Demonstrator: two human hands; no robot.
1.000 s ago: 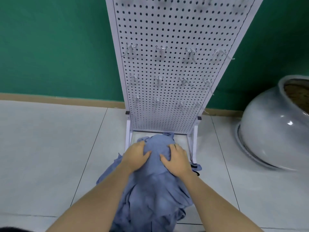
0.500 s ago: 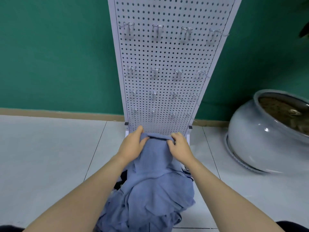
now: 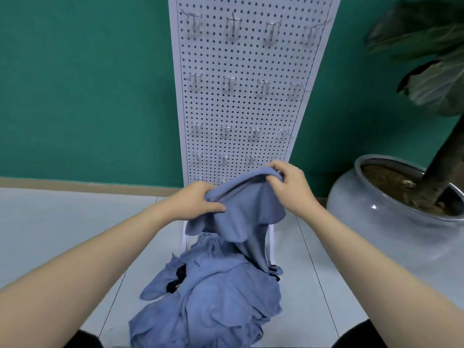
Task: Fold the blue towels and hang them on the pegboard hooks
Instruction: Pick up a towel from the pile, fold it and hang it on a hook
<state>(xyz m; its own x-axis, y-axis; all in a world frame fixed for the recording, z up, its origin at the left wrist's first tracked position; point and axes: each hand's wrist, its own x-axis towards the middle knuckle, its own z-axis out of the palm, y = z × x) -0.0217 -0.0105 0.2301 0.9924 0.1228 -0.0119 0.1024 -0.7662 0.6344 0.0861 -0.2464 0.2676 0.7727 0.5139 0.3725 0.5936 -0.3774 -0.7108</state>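
A blue towel (image 3: 244, 212) hangs lifted in front of the white pegboard (image 3: 246, 106), its lower part trailing down to a heap. My left hand (image 3: 198, 200) pinches its top edge on the left. My right hand (image 3: 292, 187) grips the same edge higher up on the right. Below them a rumpled pile of blue towels (image 3: 213, 302) lies on the floor at the pegboard's foot. Rows of metal hooks (image 3: 229, 84) stick out of the board; none carries a towel. The lowest hooks are partly hidden behind the raised towel.
A large grey ceramic pot (image 3: 391, 212) with soil and a plant trunk (image 3: 444, 156) stands on the floor to the right. A green wall (image 3: 88, 84) is behind the pegboard. The pegboard's white legs (image 3: 184, 237) rest on pale floor tiles (image 3: 62, 222).
Both hands have taken hold of one towel's edge and raised it off the pile, the right hand higher. The view has tilted upward, showing more of the pegboard and the plant.
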